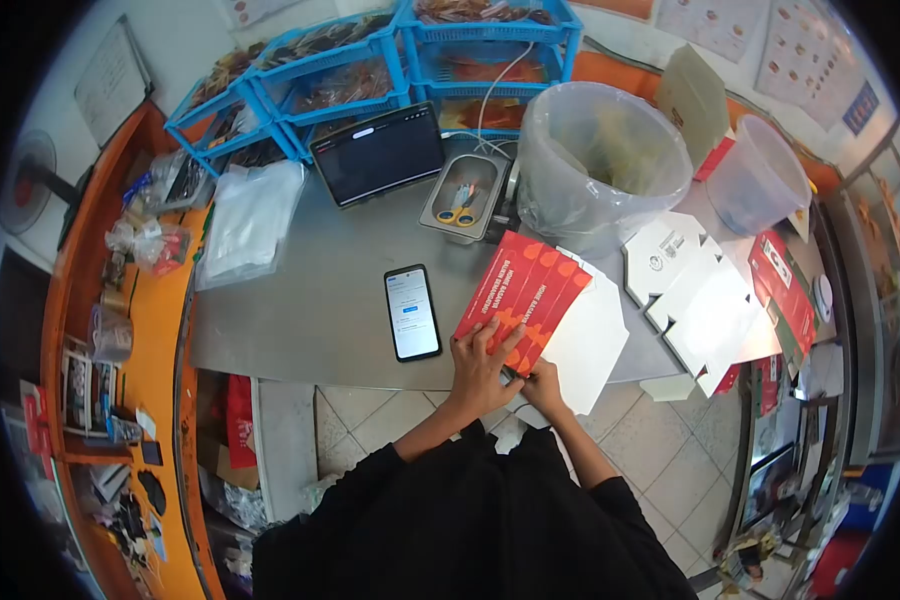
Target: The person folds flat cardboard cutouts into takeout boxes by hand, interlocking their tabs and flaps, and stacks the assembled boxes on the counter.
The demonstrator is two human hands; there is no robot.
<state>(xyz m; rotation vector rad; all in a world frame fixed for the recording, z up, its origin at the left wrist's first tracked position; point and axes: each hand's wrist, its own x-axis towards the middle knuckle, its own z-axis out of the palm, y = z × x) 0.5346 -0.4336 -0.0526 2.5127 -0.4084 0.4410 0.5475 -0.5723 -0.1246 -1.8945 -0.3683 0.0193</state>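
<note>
Red printed cardboard (pixel 523 290) with white lettering lies at the front of the metal table, overlapping a white cardboard sheet (pixel 588 335). My left hand (pixel 485 368) rests on its lower left part, fingers spread over the red surface. At the lower corner of the cardboard, my right hand (pixel 544 388) has its fingers closed at the edge; what they hold is hidden. To the left, a phone (pixel 412 312) with a lit screen lies face up. More white die-cut sheets (pixel 692 295) are stacked to the right.
Behind are a tablet (pixel 378 155), a metal tray with scissors (pixel 464 200), a large plastic-lined tub (pixel 605 160) and a smaller tub (pixel 758 175). Blue crates (pixel 335 90) stand at the back. Plastic bags (pixel 250 222) lie left. The metal table (pixel 300 320) has a curved front edge.
</note>
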